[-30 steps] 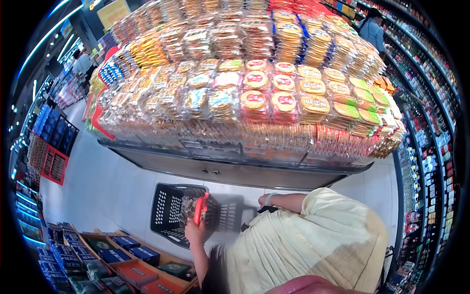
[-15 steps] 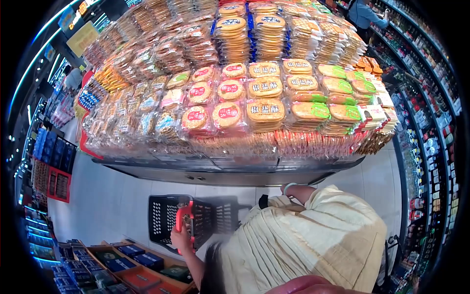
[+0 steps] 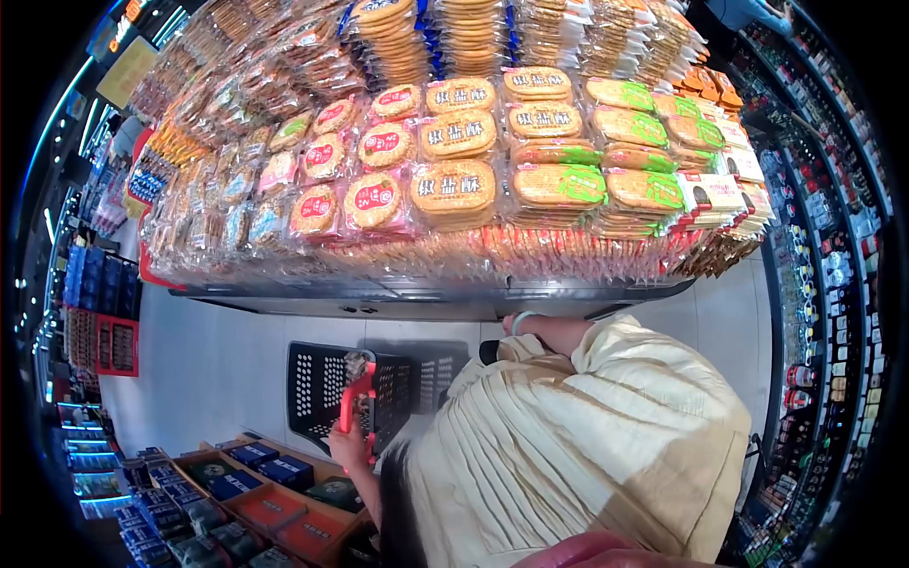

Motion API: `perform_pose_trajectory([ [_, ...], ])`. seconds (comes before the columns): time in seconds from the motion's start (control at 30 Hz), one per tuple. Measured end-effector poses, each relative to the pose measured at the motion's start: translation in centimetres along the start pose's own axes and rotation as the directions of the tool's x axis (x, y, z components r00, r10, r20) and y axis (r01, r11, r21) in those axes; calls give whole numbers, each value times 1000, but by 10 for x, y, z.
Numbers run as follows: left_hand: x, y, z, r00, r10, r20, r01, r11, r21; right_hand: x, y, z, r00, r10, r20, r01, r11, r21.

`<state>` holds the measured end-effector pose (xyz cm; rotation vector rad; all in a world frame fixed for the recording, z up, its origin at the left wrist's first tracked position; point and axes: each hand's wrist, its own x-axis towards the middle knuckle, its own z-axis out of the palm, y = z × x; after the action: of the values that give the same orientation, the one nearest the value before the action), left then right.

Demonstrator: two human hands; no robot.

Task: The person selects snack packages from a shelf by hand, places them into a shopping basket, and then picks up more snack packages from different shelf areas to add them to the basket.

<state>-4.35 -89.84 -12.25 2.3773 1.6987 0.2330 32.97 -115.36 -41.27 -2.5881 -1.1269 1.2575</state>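
Note:
My left hand (image 3: 348,445) is wrapped round the red handle (image 3: 354,402) of a black perforated shopping basket (image 3: 317,388), which hangs low at my left side. A small wrapped item (image 3: 356,363) shows by the top of the handle. My right hand (image 3: 508,325) is low by the front of the snack display, just past a pale bracelet (image 3: 522,323); only a sliver of it shows and its fingers are hidden. Above it, clear-wrapped stacks of biscuits (image 3: 453,189) fill the display, some with red labels (image 3: 315,210), others with green ones (image 3: 579,185).
The display's dark front edge (image 3: 417,289) runs across ahead of me. Boxed goods (image 3: 275,509) in a wooden stand lie close at lower left. Tall stocked shelves (image 3: 833,284) line the right side. A person in blue (image 3: 748,13) is at the far upper right.
The view has shifted, so the biscuit display sits further left and higher. My right forearm also appears further left and higher. My left hand keeps hold of the basket handle.

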Motion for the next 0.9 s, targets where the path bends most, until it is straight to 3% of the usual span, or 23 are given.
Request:
perform_pose_trajectory([
  [0.1,-10,-7,9,996,-33,83,37,998,-48,-13,-1,-12,999,-48,24,48,999,-23],
  [0.17,-18,-5,11,996,-32,86,32,999,1,-21,2,-19,997,-53,59,61,989,-138],
  [0.3,-34,6,8,990,-66,122,56,995,86,-55,7,-46,988,-25,150,47,988,-144],
  [0.43,-51,12,8,989,-88,119,79,994,78,-37,36,-16,985,-92,145,119,974,-191],
  [0.5,-58,14,8,986,-118,117,114,992,46,-43,45,-14,997,-41,66,44,998,-34],
  [0.6,-67,7,14,990,-61,124,60,998,14,-30,47,-6,997,-25,73,21,998,51],
  [0.67,-72,7,13,989,-70,132,69,998,12,-29,44,-13,988,27,153,-38,997,74],
  [0.73,-74,16,3,984,-66,164,56,996,66,-52,24,-39,988,-16,152,20,1000,-23],
  [0.8,-77,20,0,985,-98,142,91,994,55,-63,12,-52,992,84,97,-97,986,138],
  [0.9,-79,18,-1,986,-92,141,88,995,37,-14,48,-11,998,36,59,-45,986,162],
])
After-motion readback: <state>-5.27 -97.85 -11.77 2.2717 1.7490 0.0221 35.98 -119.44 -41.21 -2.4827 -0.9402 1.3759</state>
